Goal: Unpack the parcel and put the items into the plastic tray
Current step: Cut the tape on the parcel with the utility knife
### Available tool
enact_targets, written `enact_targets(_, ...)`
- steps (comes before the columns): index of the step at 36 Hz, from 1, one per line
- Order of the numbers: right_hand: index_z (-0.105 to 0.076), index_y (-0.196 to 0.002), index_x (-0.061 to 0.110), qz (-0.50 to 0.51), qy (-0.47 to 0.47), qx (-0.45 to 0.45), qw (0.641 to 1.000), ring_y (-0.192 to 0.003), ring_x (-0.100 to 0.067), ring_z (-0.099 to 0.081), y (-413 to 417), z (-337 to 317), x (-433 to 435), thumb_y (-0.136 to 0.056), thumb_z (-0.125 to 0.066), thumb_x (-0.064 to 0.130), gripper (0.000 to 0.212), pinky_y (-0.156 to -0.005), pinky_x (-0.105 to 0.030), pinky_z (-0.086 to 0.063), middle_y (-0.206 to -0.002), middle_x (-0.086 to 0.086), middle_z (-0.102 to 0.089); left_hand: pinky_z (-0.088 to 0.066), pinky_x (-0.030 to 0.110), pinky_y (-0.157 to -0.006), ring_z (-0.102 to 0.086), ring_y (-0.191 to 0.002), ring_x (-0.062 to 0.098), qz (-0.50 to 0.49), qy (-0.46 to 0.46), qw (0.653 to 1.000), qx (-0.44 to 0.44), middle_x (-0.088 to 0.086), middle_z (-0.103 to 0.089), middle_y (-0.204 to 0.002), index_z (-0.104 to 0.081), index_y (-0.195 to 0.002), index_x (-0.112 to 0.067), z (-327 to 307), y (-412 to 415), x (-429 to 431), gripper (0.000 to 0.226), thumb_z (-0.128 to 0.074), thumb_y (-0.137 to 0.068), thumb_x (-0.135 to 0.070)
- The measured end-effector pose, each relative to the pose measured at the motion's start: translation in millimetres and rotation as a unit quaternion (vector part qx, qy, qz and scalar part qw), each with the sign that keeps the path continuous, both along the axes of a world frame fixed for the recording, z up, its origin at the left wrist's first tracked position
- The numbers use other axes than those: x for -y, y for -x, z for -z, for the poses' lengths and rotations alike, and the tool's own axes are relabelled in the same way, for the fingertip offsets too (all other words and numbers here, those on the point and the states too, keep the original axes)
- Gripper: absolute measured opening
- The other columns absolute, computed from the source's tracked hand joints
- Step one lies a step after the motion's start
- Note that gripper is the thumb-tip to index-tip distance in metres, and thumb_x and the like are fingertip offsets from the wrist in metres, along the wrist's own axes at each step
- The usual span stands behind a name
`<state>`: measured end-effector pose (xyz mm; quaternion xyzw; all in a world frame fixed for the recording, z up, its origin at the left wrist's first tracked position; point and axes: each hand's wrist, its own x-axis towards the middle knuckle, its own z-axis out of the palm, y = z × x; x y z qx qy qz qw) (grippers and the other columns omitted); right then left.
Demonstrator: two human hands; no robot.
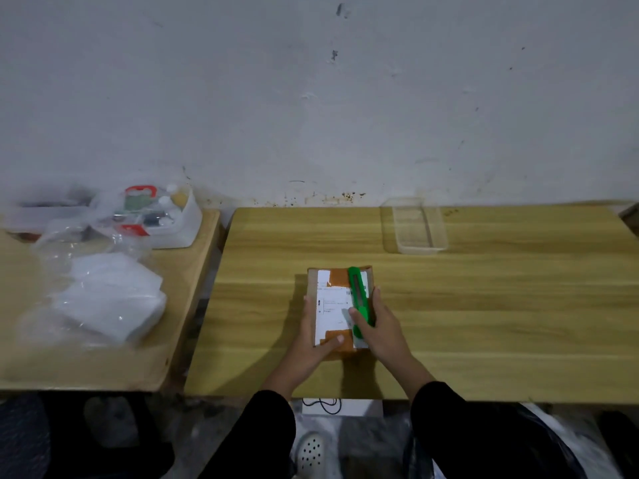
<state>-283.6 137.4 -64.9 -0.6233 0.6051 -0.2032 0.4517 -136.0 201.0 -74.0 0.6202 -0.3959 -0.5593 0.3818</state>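
A small brown parcel [340,305] lies on the wooden worktop [484,305] just below the centre of the frame, its top covered by a white shipping label and orange-brown tape at the far and near ends. The left hand [316,337] is curled around the parcel's left edge, thumb pressed on the tape at the near end, holding it down. The right hand [378,326] is closed around a green utility knife [359,302] that lies lengthwise along the right side of the parcel's top; the fingers wrap the near part of its handle. Both forearms are in black sleeves. The clear plastic tray [420,228] stands well apart in the upper right part of the worktop, near the wall. On a second worktop [103,357] at the left of the frame lie clear plastic bags [107,299] with white contents and a white box [166,216] of small items.
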Motion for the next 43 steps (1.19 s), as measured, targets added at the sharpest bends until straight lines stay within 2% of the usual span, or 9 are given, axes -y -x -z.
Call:
enact_targets(7, -0.023, -0.145, 0.011, -0.037, 0.03, -0.09, 0.995, -0.088, -0.031, -0.059, 2.4, -9.0, 5.5, -0.097, -0.041, 0.024, 0.053, -0.064, -0.03, -0.041, -0.11, -0.021, -0.063, -0.04, 0.002, -0.082, -0.031, -0.128, 0.002, -0.023, 0.015, 0.998, 0.048, -0.014, -0.03, -0.142, -0.005, -0.149, -0.021, -9.2, -9.7, -8.0, 0.08, -0.059, -0.09, -0.011)
enact_targets(13, -0.043, -0.133, 0.014, -0.056, 0.023, -0.044, 0.997, -0.095, -0.034, -0.061, 7.3, -14.1, 16.6, -0.091, -0.05, 0.012, 0.043, -0.07, -0.029, -0.042, -0.113, -0.02, -0.064, -0.031, 0.036, -0.112, -0.032, -0.138, 0.018, -0.084, -0.003, 0.975, 0.204, 0.002, -0.033, -0.151, -0.037, -0.143, -0.015, -6.9, -65.1, 1.9, 0.057, -0.058, -0.091, -0.027)
enact_targets(16, -0.046, -0.124, 0.012, -0.022, 0.001, 0.003, 1.0, -0.079, -0.027, -0.057, 3.7, -16.5, 23.0, -0.09, -0.05, 0.011, 0.034, -0.077, -0.044, -0.053, -0.102, -0.019, -0.063, -0.034, 0.044, -0.109, -0.035, -0.136, 0.032, -0.106, -0.029, 0.945, 0.307, 0.017, -0.032, -0.149, -0.044, -0.14, -0.015, 0.3, -86.3, 14.4, 0.053, -0.056, -0.092, -0.034)
enact_targets(20, -0.04, -0.13, 0.017, -0.056, -0.034, 0.018, 0.998, -0.083, -0.026, -0.055, -1.0, -21.8, 32.1, -0.092, -0.044, 0.008, 0.04, -0.084, -0.05, -0.051, -0.107, -0.016, -0.061, -0.036, 0.045, -0.106, -0.035, -0.132, 0.041, -0.176, -0.033, 0.921, 0.346, 0.027, -0.032, -0.144, -0.041, -0.141, -0.01, -6.1, -80.8, 22.9, 0.048, -0.049, -0.096, -0.026)
enact_targets(27, -0.041, -0.135, 0.013, -0.069, 0.002, 0.001, 0.998, -0.079, -0.023, -0.05, -8.1, -24.9, 39.7, -0.093, -0.038, 0.003, 0.043, -0.067, -0.03, -0.04, -0.1, -0.014, -0.061, -0.032, 0.014, -0.086, -0.033, -0.136, 0.025, -0.244, -0.015, 0.944, 0.223, 0.011, -0.015, -0.156, -0.011, -0.151, -0.015, -10.8, -38.3, 11.8, 0.066, -0.048, -0.097, -0.023)
enact_targets(32, -0.049, -0.131, 0.011, -0.049, 0.048, -0.017, 0.998, -0.075, -0.022, -0.051, -14.2, -23.5, 43.6, -0.095, -0.042, 0.01, 0.037, -0.065, -0.024, -0.037, -0.092, -0.014, -0.061, -0.028, 0.006, -0.082, -0.031, -0.133, 0.014, -0.23, -0.009, 0.957, 0.177, 0.007, -0.008, -0.158, -0.003, -0.151, -0.021, -7.7, -37.6, 8.3, 0.071, -0.048, -0.096, -0.026)
enact_targets(36, -0.049, -0.132, 0.012, -0.056, 0.056, -0.026, 0.997, -0.075, -0.021, -0.05, -17.7, -24.3, 42.6, -0.095, -0.042, 0.01, 0.037, -0.063, -0.022, -0.035, -0.096, -0.02, -0.064, -0.024, 0.021, -0.103, -0.012, -0.145, 0.02, -0.208, -0.014, 0.961, 0.184, 0.006, -0.002, -0.159, 0.002, -0.15, -0.026, -6.1, -43.5, 7.0, 0.075, -0.049, -0.095, -0.033)
enact_targets(40, -0.047, -0.133, 0.011, -0.057, 0.057, -0.041, 0.996, -0.076, -0.022, -0.05, -21.2, -25.9, 45.0, -0.095, -0.041, 0.01, 0.038, -0.06, -0.021, -0.034, -0.102, -0.022, -0.065, -0.024, 0.014, -0.092, -0.023, -0.141, 0.019, -0.207, -0.019, 0.964, 0.164, 0.005, -0.004, -0.159, 0.0, -0.151, -0.025, -6.3, -45.0, 7.8, 0.074, -0.049, -0.096, -0.031)
enact_targets(43, -0.046, -0.134, 0.01, -0.058, 0.057, -0.042, 0.996, -0.072, -0.02, -0.05, -22.9, -30.1, 46.9, -0.096, -0.041, 0.009, 0.038, -0.046, -0.013, -0.036, -0.11, -0.02, -0.062, -0.023, 0.006, -0.084, -0.024, -0.139, 0.017, -0.202, -0.017, 0.966, 0.158, 0.005, -0.004, -0.158, 0.0, -0.151, -0.023, -5.8, -45.6, 7.9, 0.073, -0.048, -0.096, -0.028)
